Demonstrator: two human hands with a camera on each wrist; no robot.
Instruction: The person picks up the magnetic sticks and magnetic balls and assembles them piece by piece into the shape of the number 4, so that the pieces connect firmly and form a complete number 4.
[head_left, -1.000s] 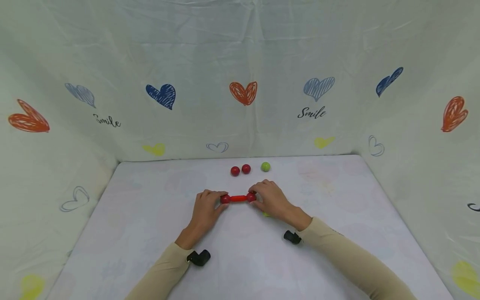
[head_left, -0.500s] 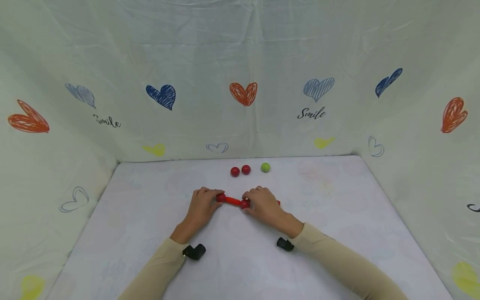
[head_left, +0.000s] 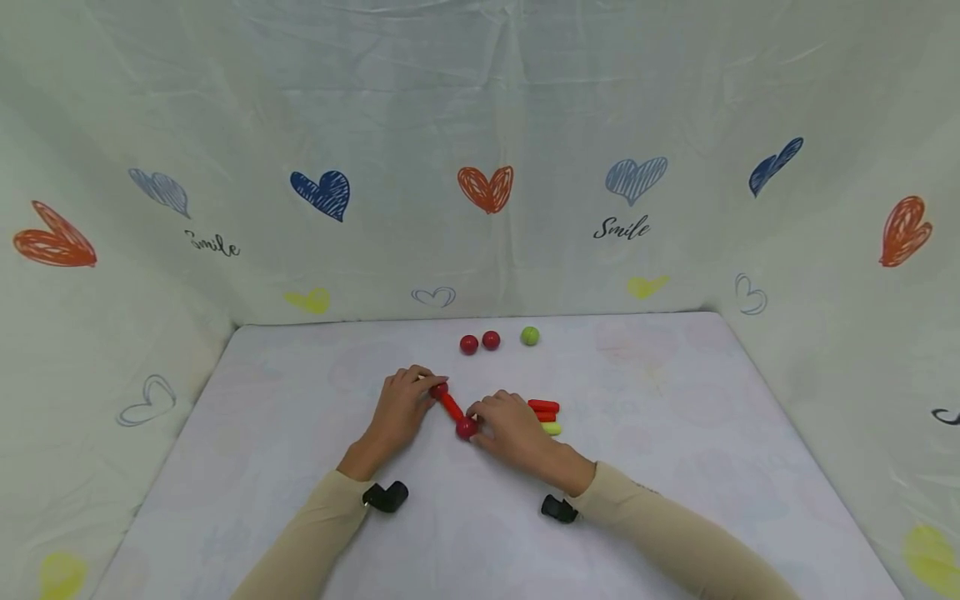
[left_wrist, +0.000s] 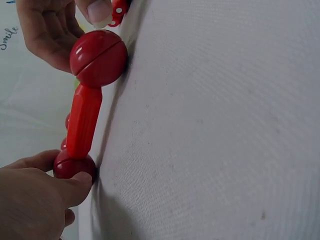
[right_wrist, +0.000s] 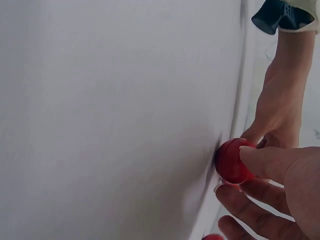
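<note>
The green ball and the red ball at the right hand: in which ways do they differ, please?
The green ball is bright green; the red ball is dark red. The green ball lies loose; the red ball sits at a red rod's end. The green ball is untouched; the right hand holds the red ball. Both are round.

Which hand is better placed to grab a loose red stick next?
The right hand, I'd judge: the loose red sticks lie just beside it, while the left hand is farther off, pinching the far ball. The right would first need to release the near ball.
</note>
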